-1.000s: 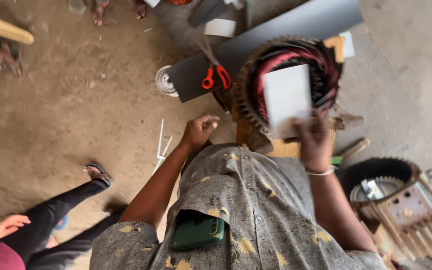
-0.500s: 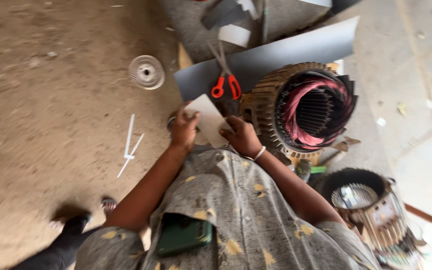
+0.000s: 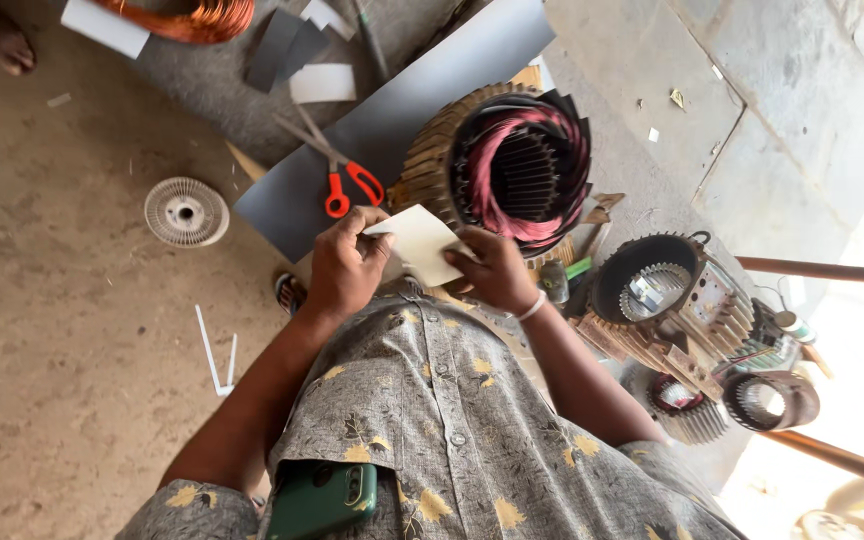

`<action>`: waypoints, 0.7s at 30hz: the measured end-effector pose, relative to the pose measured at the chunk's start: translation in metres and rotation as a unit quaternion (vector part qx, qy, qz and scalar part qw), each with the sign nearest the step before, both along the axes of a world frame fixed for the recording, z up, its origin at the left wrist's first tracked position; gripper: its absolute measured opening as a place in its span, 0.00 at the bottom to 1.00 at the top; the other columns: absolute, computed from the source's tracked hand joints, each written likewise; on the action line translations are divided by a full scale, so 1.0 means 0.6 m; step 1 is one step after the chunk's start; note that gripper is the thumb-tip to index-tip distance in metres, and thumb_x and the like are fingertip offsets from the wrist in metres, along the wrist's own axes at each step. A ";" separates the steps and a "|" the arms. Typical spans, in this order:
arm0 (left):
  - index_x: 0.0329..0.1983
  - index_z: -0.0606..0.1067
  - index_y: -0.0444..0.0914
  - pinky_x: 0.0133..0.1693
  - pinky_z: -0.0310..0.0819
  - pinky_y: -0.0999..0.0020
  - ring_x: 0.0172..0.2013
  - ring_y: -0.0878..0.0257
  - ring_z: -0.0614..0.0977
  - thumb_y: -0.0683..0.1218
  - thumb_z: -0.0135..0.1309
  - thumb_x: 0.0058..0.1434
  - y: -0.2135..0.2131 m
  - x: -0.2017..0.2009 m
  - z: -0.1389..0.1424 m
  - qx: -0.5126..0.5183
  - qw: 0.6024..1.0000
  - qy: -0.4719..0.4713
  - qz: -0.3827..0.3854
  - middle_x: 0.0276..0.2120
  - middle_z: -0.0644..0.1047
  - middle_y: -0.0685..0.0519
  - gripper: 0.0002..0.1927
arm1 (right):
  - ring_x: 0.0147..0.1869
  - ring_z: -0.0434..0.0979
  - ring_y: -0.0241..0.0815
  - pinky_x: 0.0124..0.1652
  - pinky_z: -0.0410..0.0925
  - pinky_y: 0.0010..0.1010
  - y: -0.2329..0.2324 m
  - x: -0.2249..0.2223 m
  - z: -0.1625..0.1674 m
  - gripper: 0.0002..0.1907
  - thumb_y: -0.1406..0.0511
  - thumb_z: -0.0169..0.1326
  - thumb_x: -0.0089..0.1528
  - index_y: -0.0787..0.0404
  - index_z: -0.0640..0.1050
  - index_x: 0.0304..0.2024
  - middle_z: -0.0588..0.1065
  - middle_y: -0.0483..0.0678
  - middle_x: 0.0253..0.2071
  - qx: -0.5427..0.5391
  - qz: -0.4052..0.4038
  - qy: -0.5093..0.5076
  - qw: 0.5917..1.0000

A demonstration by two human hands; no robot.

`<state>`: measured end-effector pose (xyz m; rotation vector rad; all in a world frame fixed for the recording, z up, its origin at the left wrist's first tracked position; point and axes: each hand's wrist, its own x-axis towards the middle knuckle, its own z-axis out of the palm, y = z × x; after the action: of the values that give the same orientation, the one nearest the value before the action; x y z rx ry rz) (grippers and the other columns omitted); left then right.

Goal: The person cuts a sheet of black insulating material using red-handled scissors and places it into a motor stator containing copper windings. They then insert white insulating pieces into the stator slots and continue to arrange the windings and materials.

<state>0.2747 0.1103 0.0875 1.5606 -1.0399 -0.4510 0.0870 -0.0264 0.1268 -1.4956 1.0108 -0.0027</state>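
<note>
head view: both hands meet just in front of the chest around a pale sheet of card [image 3: 420, 243]. the left hand [image 3: 345, 268] is curled closed on the sheet's left edge, thumb on top and fingers under, while the right hand [image 3: 492, 270] pinches its right lower corner, so the sheet lies flat and taut between them, probably to keep it steady for folding or sizing. just beyond the sheet stands a motor stator [image 3: 512, 165] tilted on its side, its open bore turned toward the person so the pink and red windings and dark slot liners show. left of it, red-handled scissors [image 3: 337, 178] lie on a large grey sheet [image 3: 422, 110] spread on the floor, within easy reach of the left hand. further left a small white fan guard [image 3: 186, 212] rests on the dirt floor. to the right, a second, empty stator housing [image 3: 652, 285] sits well apart. a green phone [image 3: 322, 497] pokes from the shirt pocket.
</note>
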 end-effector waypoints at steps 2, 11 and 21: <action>0.57 0.69 0.37 0.48 0.76 0.57 0.46 0.54 0.81 0.43 0.58 0.63 -0.015 -0.022 0.041 -0.059 0.984 -0.166 0.010 0.46 0.78 0.45 0.20 | 0.36 0.82 0.44 0.36 0.75 0.36 -0.015 -0.038 0.032 0.09 0.65 0.60 0.62 0.62 0.81 0.43 0.80 0.50 0.38 -0.321 0.107 -0.011 0.941; 0.62 0.74 0.36 0.27 0.78 0.56 0.25 0.52 0.81 0.41 0.52 0.72 -0.107 -0.194 0.050 0.249 0.916 -0.291 -0.120 0.30 0.80 0.44 0.16 | 0.45 0.80 0.47 0.44 0.73 0.37 -0.099 -0.171 0.028 0.17 0.68 0.66 0.56 0.63 0.78 0.47 0.77 0.51 0.45 -0.514 0.140 -0.190 0.825; 0.50 0.74 0.31 0.37 0.77 0.48 0.37 0.37 0.82 0.42 0.55 0.66 -0.053 -0.121 0.017 0.155 0.972 -0.160 0.081 0.38 0.80 0.36 0.12 | 0.69 0.65 0.52 0.66 0.60 0.44 -0.228 -0.242 -0.192 0.21 0.61 0.47 0.74 0.65 0.68 0.65 0.67 0.56 0.62 -0.511 -0.227 -0.079 0.825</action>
<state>0.2023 0.0784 0.0979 2.0300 -1.1118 -0.2604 -0.0584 -0.1633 0.0118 -2.0907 1.2781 -1.1597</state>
